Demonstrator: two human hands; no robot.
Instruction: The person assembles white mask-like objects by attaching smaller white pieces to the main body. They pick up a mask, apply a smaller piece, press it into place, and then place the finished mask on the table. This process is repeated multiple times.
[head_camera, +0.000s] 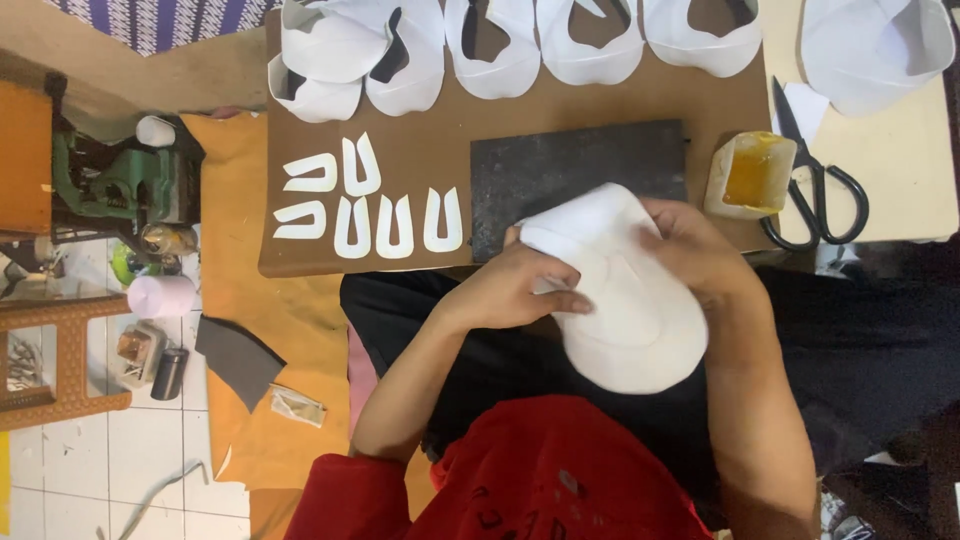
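1. While it sits over the lap at the bench (420, 150) edge, the white shoe upper (625, 320) is gripped by both hands: left hand (515, 285) fingers pressed flat across it, right hand (690, 250) fingers curled over its far side.
2. Further out, a small plastic tub (752, 175) holds yellow glue, just beside black scissors (815, 185).

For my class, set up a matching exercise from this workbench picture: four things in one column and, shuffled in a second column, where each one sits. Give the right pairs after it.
Things
1. black scissors
2. glue pot
3. U-shaped white cutouts
4. large white piece

Places
A. held between the left hand and the right hand
B. on the cream surface at the right, beside the yellow-stained pot
C. laid out on the brown board, left of the dark slab
D. at the right end of the dark slab, left of the scissors

Pairs: 1-B, 2-D, 3-C, 4-A
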